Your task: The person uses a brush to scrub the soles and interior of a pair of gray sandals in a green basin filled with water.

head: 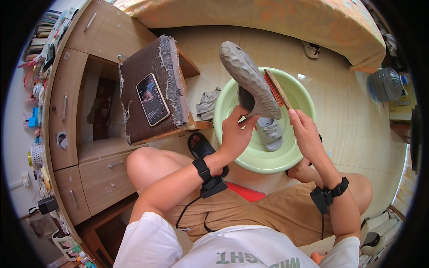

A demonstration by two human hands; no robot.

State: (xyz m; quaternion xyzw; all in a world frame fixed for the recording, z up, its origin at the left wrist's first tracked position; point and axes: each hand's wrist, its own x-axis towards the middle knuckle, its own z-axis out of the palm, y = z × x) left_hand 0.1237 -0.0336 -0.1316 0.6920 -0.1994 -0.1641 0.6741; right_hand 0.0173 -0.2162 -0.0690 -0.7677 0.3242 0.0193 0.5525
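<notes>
My left hand [238, 132] grips a grey clog-type shoe [249, 75] by its lower end and holds it up over a pale green basin [223, 144]. The shoe is tilted, with its toe pointing up and away. In my right hand [303, 132] is the handle of a wooden scrubbing brush [279, 89]. Its reddish bristles face the right side of the shoe and appear to touch it. A second grey shoe [270, 135] lies in the basin, below the held one. Part of it is hidden behind the held shoe and my left hand.
A brown stool with a frayed cover [134, 77] bears a phone [153, 99] to the left. A grey cloth [208, 104] lies between stool and basin. Wooden drawers [107, 167] line the left. A large plastic bottle [385, 84] stands at the right, and a cloth-draped bed [268, 15] is beyond.
</notes>
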